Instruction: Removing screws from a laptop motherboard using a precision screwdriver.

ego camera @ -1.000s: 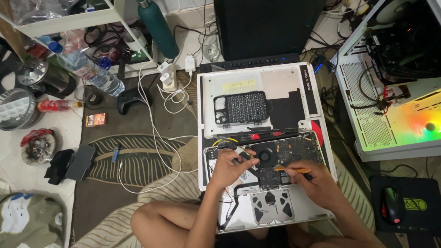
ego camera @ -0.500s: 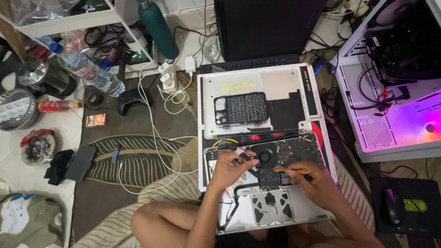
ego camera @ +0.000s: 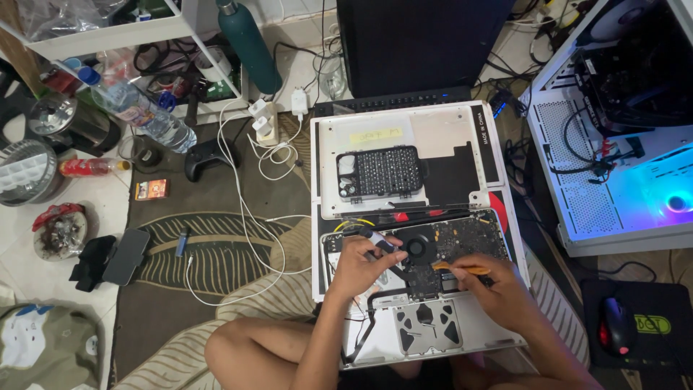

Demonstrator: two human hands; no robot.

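Note:
An opened silver laptop (ego camera: pixel 433 328) lies on my lap and the mat with its dark circuit board (ego camera: pixel 462 245) and round fan (ego camera: pixel 416 248) exposed. My left hand (ego camera: pixel 357 269) rests on the board's left side and pinches a small silver-and-black tool (ego camera: pixel 380 240) that points toward the fan. My right hand (ego camera: pixel 491 287) sits on the board's right side and grips a thin orange pry tool (ego camera: pixel 462 269) lying flat over the board. Behind the laptop, its removed bottom cover (ego camera: pixel 447 137) carries a black case of screwdriver bits (ego camera: pixel 380 172).
A lit white computer case (ego camera: pixel 613 130) stands at right, a mouse (ego camera: pixel 616 326) on a dark pad below it. A black monitor (ego camera: pixel 426 43) is behind. At left lie white charger cables (ego camera: pixel 253 173), a game controller (ego camera: pixel 209 155), bottles, a phone (ego camera: pixel 126 254).
Both hands stay on the laptop board with almost no movement. The computer case lighting shifts from green-yellow to pink to blue.

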